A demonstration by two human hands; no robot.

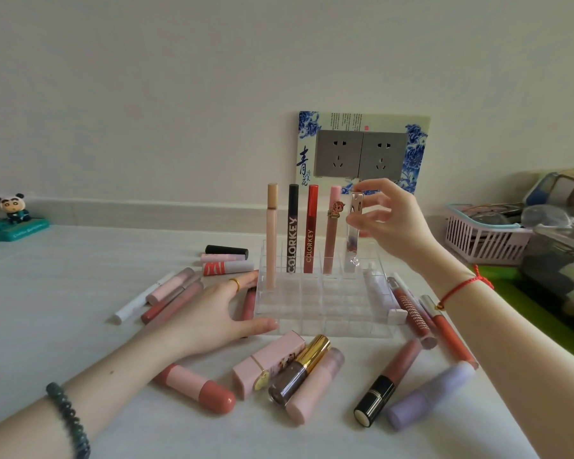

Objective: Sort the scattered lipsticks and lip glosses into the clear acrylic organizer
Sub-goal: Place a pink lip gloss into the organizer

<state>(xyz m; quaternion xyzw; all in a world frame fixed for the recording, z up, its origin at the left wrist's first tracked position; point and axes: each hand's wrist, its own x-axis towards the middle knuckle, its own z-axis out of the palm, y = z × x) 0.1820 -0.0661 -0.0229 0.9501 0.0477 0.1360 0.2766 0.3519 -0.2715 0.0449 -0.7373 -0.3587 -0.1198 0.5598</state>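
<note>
A person's right hand (391,220) pinches a clear gloss (354,233) between thumb and fingertips, holding it upright with its lower end in the far row of the organizer (332,327), just right of a pink tube (332,230). A red tube (311,230), black tube (292,230) and pale tube (271,233) stand further left in that row. The left hand (212,313) lies on the table (63,293), its fingers straight along the organizer's left wall and its thumb touching the near-left corner; it holds nothing. Other lipsticks lie scattered around the organizer, among them a lilac tube (431,395) at near right.
</note>
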